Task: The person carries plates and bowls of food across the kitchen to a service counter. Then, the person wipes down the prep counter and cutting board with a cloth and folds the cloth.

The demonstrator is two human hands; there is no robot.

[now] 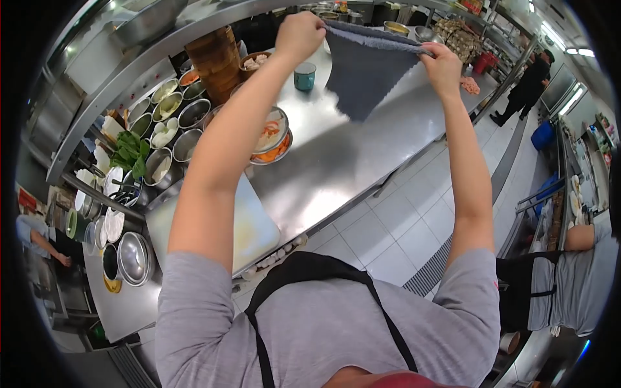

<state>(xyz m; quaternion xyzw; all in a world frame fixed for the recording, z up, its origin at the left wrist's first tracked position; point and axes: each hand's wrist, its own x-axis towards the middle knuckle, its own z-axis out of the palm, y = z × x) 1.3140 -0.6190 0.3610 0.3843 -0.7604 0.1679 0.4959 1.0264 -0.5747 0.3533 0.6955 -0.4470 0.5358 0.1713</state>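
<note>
A dark grey cloth [369,74] hangs stretched between my two raised hands, above the steel counter [323,187]. Its top edge is folded over and its lower part tapers downward. My left hand [301,37] pinches the left end of that edge, and my right hand [442,70] pinches the right end. Below and left of the cloth, a teal mug [305,76] stands on the counter. Nearer my left forearm are a bowl of sliced white and orange food [272,129] and, beneath it, another with orange pieces [275,154], both partly hidden by the arm.
A cutting board [255,220] lies at the counter's near end. Metal bowls of ingredients [165,132], leafy greens [129,152] and stacked bamboo steamers [217,64] line the left side. A person in black [527,84] stands in the aisle; others are at the far left and right edges.
</note>
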